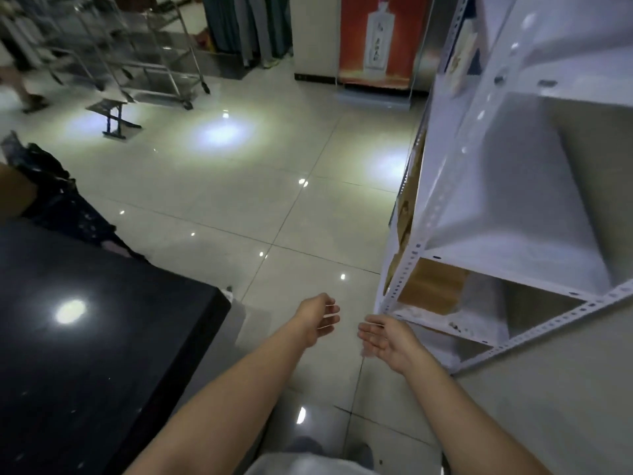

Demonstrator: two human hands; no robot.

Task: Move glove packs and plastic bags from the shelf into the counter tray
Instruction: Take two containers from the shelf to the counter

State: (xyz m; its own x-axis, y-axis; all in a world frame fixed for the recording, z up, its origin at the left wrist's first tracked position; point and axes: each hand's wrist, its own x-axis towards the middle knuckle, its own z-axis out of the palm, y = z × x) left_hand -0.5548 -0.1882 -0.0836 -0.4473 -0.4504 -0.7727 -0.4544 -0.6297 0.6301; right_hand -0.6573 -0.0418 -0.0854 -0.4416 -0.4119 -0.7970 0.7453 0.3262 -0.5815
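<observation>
we see left hand (318, 317), right hand (388, 341) both released, empty — white perforated metal shelf (513, 262) lies rightward — right hand nearer.

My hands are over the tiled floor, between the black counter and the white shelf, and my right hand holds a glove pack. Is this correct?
Not quite: the head view shows the right hand open and holding nothing. The rest stands: it and the left hand are over the tiled floor, between the black counter and the white shelf.

Shelf (513, 265) cropped right, counter (102, 371) cropped left (passer-by (15, 77) blurred)
</observation>
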